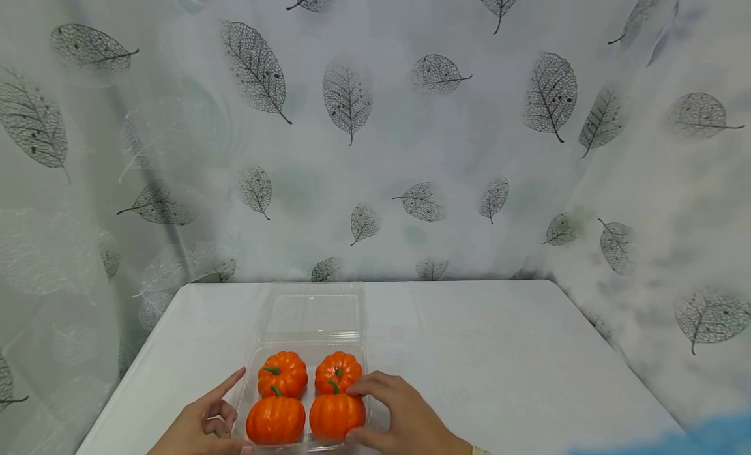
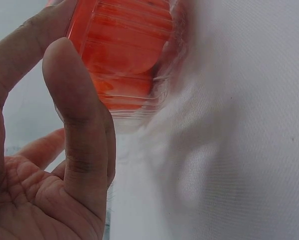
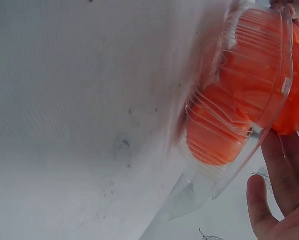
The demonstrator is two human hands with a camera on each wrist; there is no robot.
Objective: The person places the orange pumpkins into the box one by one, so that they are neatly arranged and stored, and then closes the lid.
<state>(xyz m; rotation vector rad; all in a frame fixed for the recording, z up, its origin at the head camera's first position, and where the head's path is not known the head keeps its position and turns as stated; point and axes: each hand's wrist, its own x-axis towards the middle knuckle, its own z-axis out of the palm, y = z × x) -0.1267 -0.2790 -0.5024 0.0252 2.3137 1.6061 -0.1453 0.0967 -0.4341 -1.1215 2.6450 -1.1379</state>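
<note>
A clear plastic clamshell box (image 1: 311, 345) lies open, holding several orange toy pumpkins with green stems. My right hand (image 1: 405, 412) grips the front right pumpkin (image 1: 337, 417) between thumb and fingers. In the right wrist view an orange pumpkin (image 3: 294, 107) bulges above the box rim beside the fingers. My left hand (image 1: 205, 422) is at the box's left side, index finger straight and other fingers bent. Its thumb reaches the front left corner near the front left pumpkin (image 1: 276, 420). Behind stand the back left pumpkin (image 1: 283, 370) and back right pumpkin (image 1: 338, 370).
The box's transparent lid (image 1: 313, 311) is folded back flat on the white table (image 1: 499, 364). A curtain (image 1: 375, 161) printed with dark leaves hangs around the table's back and sides. A blurred blue patch (image 1: 675, 439) shows at lower right.
</note>
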